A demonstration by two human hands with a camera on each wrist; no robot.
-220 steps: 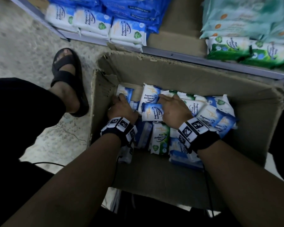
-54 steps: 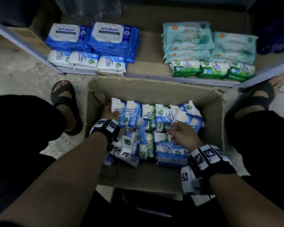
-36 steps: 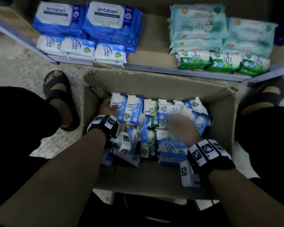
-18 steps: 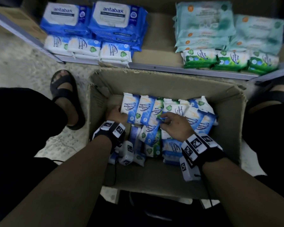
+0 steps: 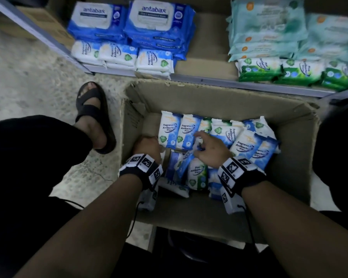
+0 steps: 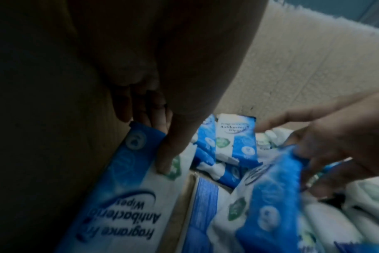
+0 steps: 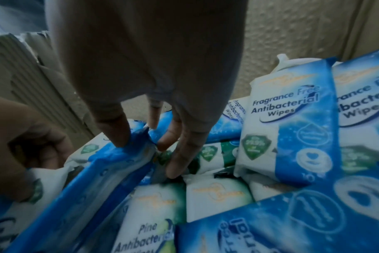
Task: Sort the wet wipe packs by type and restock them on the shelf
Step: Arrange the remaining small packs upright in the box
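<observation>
A: Where are we w/ the wipes?

B: Both hands down in the cardboard box [image 5: 225, 101], which sits on the floor in front of the shelf [image 5: 207, 80]. Our left hand [image 5: 148, 146] is at the box's left wall, holding a blue fragrance-free pack [image 6: 128, 196] upright against the cardboard; the thumb lies across the pack's face and the other fingers go behind its top edge.

A: And the right hand?

B: Our right hand [image 5: 209, 151] is mid-box, pinching the crimped end of another blue pack [image 7: 110, 164] btw thumb and fingers. That pack is tilted and blurred in the left wrist view.

A: Rest of the box?

B: Mixed: blue fragrance-free packs standing along the far wall [image 5: 170, 130], more leaning at right [image 5: 244, 146], and green pine packs [image 5: 197, 174] lying btw them near our wrists. Can't count them all; some are buried.

A: The shelf?

B: Already sorted by type. Big blue antabax packs [image 5: 159, 23] at back left, small blue fragrance-free packs [image 5: 120, 55] in a row in front of them. On the right, pale teal packs [image 5: 267, 31] are stacked at the back, w/ small green pine packs [image 5: 259, 70] in front. Bare shelf board shows btw the two groups.

A: Anything else?

B: Our sandalled foot [image 5: 93, 117] on the floor, left of the box.
</observation>
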